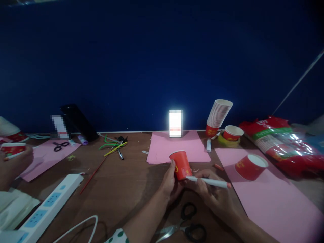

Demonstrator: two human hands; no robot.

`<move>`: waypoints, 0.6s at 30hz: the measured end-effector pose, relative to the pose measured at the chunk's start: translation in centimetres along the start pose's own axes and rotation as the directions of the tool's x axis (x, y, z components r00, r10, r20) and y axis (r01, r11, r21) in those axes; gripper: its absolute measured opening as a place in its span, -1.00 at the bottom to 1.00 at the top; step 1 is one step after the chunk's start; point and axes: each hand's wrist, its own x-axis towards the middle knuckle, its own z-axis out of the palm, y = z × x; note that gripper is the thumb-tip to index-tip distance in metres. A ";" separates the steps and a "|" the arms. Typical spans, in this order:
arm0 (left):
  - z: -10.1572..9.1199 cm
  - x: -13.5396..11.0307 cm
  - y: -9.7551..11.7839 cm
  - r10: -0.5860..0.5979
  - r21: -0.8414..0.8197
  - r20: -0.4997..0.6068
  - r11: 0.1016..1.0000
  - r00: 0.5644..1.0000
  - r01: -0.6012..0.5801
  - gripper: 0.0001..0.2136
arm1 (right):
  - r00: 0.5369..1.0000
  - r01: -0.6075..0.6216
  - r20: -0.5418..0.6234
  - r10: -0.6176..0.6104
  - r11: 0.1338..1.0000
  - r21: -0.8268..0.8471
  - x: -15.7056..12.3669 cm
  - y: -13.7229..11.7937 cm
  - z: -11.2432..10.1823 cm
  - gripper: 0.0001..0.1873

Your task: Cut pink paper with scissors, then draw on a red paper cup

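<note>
Both hands meet low in the middle of the frame. Left hand (169,182) is wrapped around a red paper cup (180,164), thumb on its side; right hand (211,194) is closed in a writing grip on a white marker (211,182), whose near end touches the cup's lower edge. The cup is held tilted just above the table, mouth up and away, white inside, with a small yellow print on its red wall.

Under it is a brown wooden table (126,182) that ends at a dark blue wall across the upper frame; the light is dim apart from a glaring phone screen (175,123) at the wall. A pink sheet (162,148) lies just behind the cup, and a larger pink sheet (268,202) fills the lower right, with a second red cup (249,167) on its side on it. Black-handled scissors (186,224) lie just below the wrists.

Farther out, a leaning cup stack (219,116) and a plastic bag of cups (275,141) sit at the right. At the left edge another person's hand (15,165) is at a cup, and a white power strip (48,209) runs along the lower left. Bare wood lies open left of the forearm.
</note>
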 end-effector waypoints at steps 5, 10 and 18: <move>0.2 -0.1 0.1 0.012 -0.066 0.009 0.998 1.000 -0.011 -0.49 | 0.998 -0.036 -0.052 0.035 0.999 -0.018 0.0 0.6 0.1 -0.83; 0.2 -0.1 0.4 0.005 -0.125 0.015 0.992 1.000 -0.003 -0.50 | 0.995 -0.054 -0.082 0.061 0.995 0.081 0.1 1.2 0.5 -0.82; -0.1 -0.2 0.4 -0.003 -0.166 0.071 0.986 0.997 0.015 -0.50 | 0.987 -0.085 -0.115 0.116 0.965 0.247 -0.1 2.3 1.1 -0.82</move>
